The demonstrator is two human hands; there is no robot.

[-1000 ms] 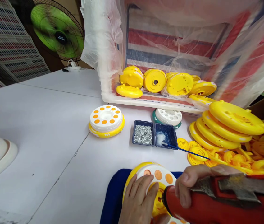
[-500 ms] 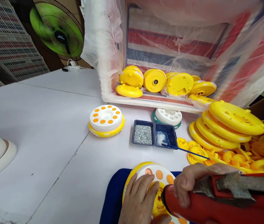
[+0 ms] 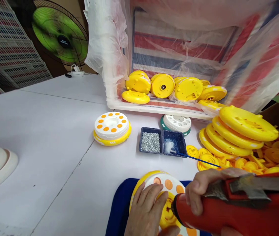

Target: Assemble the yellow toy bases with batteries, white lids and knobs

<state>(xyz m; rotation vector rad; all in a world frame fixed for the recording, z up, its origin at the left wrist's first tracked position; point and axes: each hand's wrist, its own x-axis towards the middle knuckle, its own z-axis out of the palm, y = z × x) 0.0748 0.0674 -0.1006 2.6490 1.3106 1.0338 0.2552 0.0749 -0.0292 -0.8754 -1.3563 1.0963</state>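
A round white and yellow plastic toy part (image 3: 168,184) with orange dots lies on a dark blue pad (image 3: 119,200). My left hand (image 3: 145,209) rests across it, fingers close together, holding it down over the yellow disc (image 3: 166,214) at its centre. Wrapped around a red power screwdriver (image 3: 218,214) is my right hand (image 3: 201,190); the tool lies nearly level, nose at the yellow disc. The contact point is partly hidden. Beyond them, a dark two-part tray (image 3: 150,141) holds small metal screws on one side and white grease with a thin blue brush (image 3: 203,161) on the other.
One more dotted toy part (image 3: 112,126) stands left, a green and white one (image 3: 176,123) behind the tray. Yellow shells (image 3: 238,137) are stacked at right beside loose yellow discs (image 3: 208,161). A plastic-lined crate (image 3: 154,106) holds more shells. A fan (image 3: 60,36) spins at back.
The screwdriver's nose has tipped slightly, and its rear has dropped a little. My left hand stays in place on the toy part. The camera view has shifted slightly.
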